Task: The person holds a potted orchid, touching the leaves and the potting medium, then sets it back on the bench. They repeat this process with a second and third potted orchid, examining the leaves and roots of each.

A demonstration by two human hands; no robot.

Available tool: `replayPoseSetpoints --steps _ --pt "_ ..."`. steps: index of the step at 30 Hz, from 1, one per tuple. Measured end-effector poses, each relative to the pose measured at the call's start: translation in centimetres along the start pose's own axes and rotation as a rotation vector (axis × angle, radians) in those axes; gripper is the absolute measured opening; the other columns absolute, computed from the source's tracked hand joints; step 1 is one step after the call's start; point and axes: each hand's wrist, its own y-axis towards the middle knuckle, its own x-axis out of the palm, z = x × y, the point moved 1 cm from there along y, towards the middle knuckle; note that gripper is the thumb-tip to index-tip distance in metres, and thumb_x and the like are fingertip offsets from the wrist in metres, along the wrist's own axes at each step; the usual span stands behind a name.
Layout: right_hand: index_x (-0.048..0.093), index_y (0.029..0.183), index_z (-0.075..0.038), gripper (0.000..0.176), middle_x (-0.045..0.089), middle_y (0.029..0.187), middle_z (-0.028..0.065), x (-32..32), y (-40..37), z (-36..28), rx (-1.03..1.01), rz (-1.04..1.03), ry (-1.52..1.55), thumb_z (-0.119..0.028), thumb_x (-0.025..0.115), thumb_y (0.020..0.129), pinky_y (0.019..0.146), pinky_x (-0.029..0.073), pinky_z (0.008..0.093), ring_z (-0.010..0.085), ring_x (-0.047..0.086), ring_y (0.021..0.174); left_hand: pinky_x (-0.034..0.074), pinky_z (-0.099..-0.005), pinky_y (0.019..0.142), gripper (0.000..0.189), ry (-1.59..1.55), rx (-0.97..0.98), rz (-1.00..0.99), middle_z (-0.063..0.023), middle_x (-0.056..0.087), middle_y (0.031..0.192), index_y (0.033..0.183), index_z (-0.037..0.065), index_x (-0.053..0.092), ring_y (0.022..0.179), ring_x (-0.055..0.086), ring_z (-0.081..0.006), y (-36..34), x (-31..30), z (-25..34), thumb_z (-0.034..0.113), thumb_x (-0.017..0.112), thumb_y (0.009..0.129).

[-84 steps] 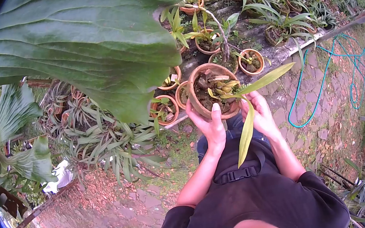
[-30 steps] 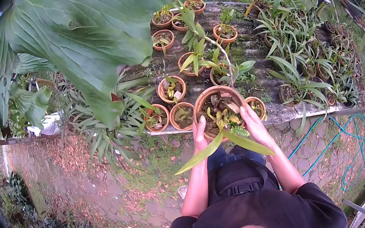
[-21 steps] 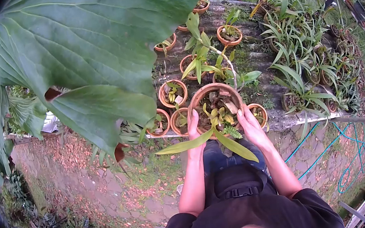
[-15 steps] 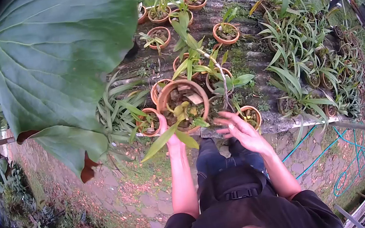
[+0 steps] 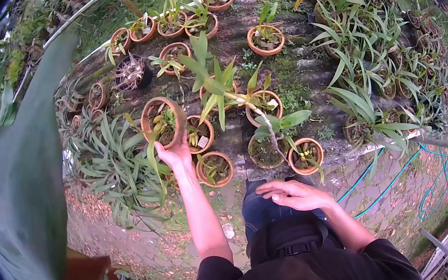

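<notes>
My left hand (image 5: 175,153) grips a terracotta pot (image 5: 179,117) from below, its mouth tilted toward me. Inside it is an orchid with yellowish bulbs (image 5: 162,127), and a long leaf hangs over the rim. Just right of it, on the corrugated bench, stand a pot with a white chip (image 5: 199,137) and a smaller potted plant (image 5: 215,170). My right hand (image 5: 297,194) hovers over my lap with its fingers stretched out, holding nothing. Nearest to it are a small terracotta pot (image 5: 306,157) and a pot with a tall leaning cane (image 5: 266,152).
A huge green leaf (image 5: 20,197) fills the left side, close to the camera. Strap-leaved plants crowd the bench's left (image 5: 105,148) and right (image 5: 365,63). More terracotta pots line the back, near a black pot (image 5: 133,75). A teal hose (image 5: 386,191) lies on the ground.
My left hand has carried the pot leftward and tilted it. My right hand has drawn back from the bench toward my lap. The view has shifted, and the big leaf covers less.
</notes>
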Motion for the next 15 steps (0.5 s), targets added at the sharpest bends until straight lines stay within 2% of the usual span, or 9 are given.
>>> replayPoseSetpoints --steps 2,3,6,8,10,13,15 --pt "0.043 0.152 -0.002 0.050 0.056 0.148 0.0147 0.2 0.9 -0.7 0.021 0.000 0.004 -0.029 0.049 0.110 0.107 0.049 0.0400 0.0264 0.059 0.132 0.047 -0.0569 0.109 0.061 0.029 0.013 0.004 -0.0143 0.045 0.155 0.154 0.012 0.039 0.136 0.051 -0.0376 3.4 -0.3 -0.1 0.049 0.038 0.106" --pt "0.046 0.150 -0.007 0.049 0.059 0.144 0.0164 0.4 1.2 -0.7 -0.009 0.045 0.040 -0.034 0.050 0.110 0.108 0.047 0.0407 0.0279 0.058 0.132 0.047 -0.0572 0.109 0.061 0.051 0.022 0.001 -0.0142 0.045 0.155 0.154 0.012 0.039 0.136 0.051 -0.0377 5.3 -0.6 -0.2 0.049 0.039 0.106" --pt "0.045 0.151 -0.008 0.052 0.059 0.143 0.0176 0.4 2.1 -0.7 -0.006 0.087 0.056 -0.039 0.049 0.109 0.109 0.046 0.0422 0.0312 0.057 0.133 0.046 -0.0578 0.110 0.061 0.108 -0.002 0.002 -0.0134 0.045 0.155 0.154 0.012 0.039 0.136 0.051 -0.0372 9.5 -1.4 0.0 0.049 0.040 0.105" --pt "0.043 0.153 -0.006 0.054 0.055 0.148 0.0175 0.3 2.4 -0.6 0.023 0.078 0.052 -0.037 0.051 0.109 0.109 0.047 0.0420 0.0301 0.054 0.137 0.046 -0.0580 0.110 0.061 0.160 -0.033 0.042 -0.0138 0.045 0.155 0.154 0.012 0.039 0.137 0.051 -0.0369 11.4 -1.2 0.0 0.050 0.038 0.106" --pt "0.041 0.154 -0.005 0.056 0.053 0.150 0.0179 0.1 2.7 -0.4 0.049 0.073 0.034 -0.037 0.051 0.109 0.110 0.047 0.0423 0.0298 0.052 0.139 0.048 -0.0593 0.108 0.061 0.204 -0.072 0.018 -0.0151 0.044 0.156 0.158 0.014 0.033 0.138 0.051 -0.0377 14.0 -1.6 -0.3 0.052 0.029 0.110" --pt "0.041 0.154 -0.006 0.060 0.053 0.150 0.0197 0.1 2.9 -0.2 0.099 0.064 0.019 -0.044 0.049 0.109 0.113 0.043 0.0438 0.0318 0.051 0.140 0.048 -0.0619 0.109 0.061 0.231 -0.137 -0.016 -0.0158 0.043 0.157 0.158 0.012 0.031 0.139 0.050 -0.0387 17.9 -3.0 -1.7 0.050 0.027 0.111" --pt "0.043 0.153 -0.010 0.061 0.058 0.141 0.0223 0.7 3.1 0.3 0.056 0.133 -0.020 -0.050 0.048 0.107 0.109 0.045 0.0439 0.0331 0.057 0.131 0.047 -0.0633 0.109 0.060 0.203 -0.199 -0.022 -0.0168 0.042 0.157 0.158 0.011 0.030 0.139 0.049 -0.0393 19.3 -3.4 -2.7 0.049 0.026 0.111"
